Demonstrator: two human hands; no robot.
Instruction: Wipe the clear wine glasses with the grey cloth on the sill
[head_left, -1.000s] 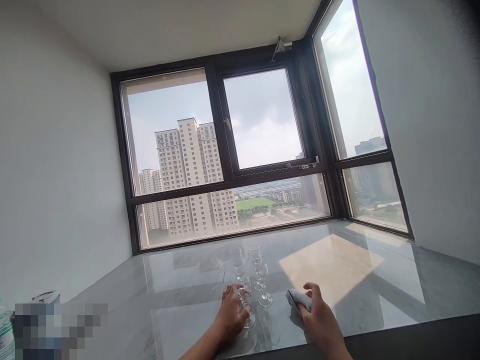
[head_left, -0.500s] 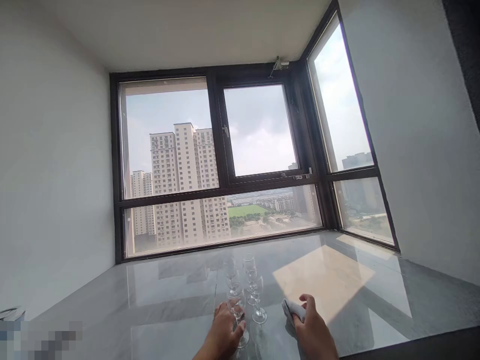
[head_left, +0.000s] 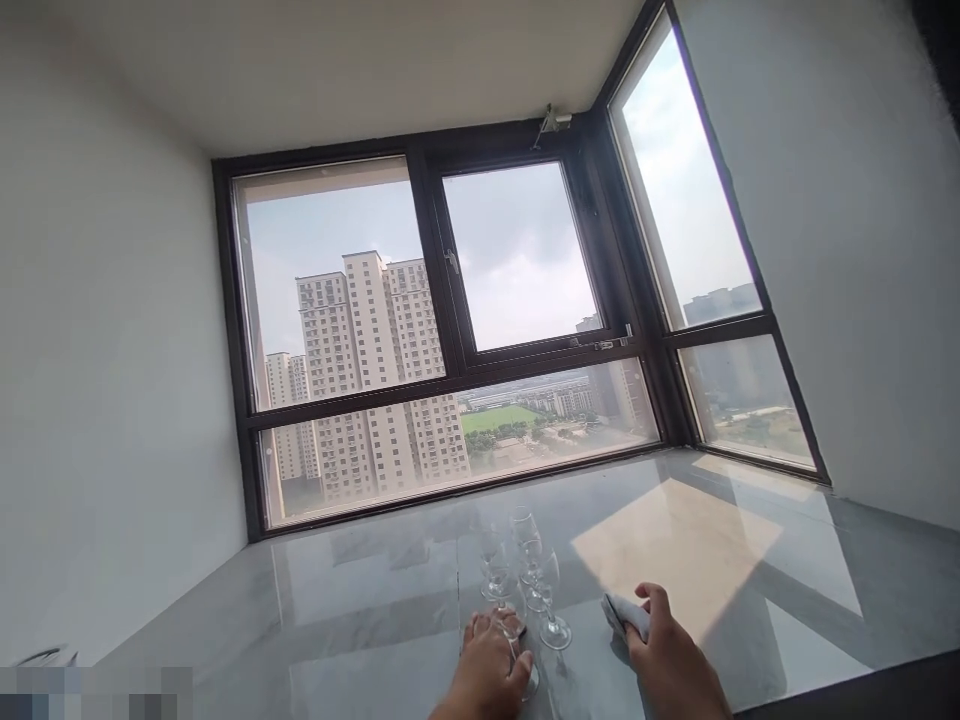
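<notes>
My left hand (head_left: 484,672) is closed around a clear stemmed glass (head_left: 513,610) at the near end of a small group. Its fingers hide part of the stem, while the foot shows beside my thumb. Just beyond and to the right stand more clear stemmed glasses: one nearby glass (head_left: 556,632), one at the back (head_left: 525,535) and one on the left (head_left: 493,565). My right hand (head_left: 675,655) grips a folded pale grey cloth (head_left: 626,616) between thumb and fingers, right of the glasses and apart from them.
The glossy grey sill (head_left: 360,630) runs up to dark-framed windows (head_left: 450,390), with a sunlit patch (head_left: 675,550) on its right. Its dark front edge (head_left: 862,680) shows at lower right. White walls (head_left: 112,400) close both sides. A partly cut-off object (head_left: 46,656) sits at lower left.
The camera view has tilted, so the sill, glasses and both hands appear farther right. My left hand is still around the glass, and my right hand still holds the cloth.
</notes>
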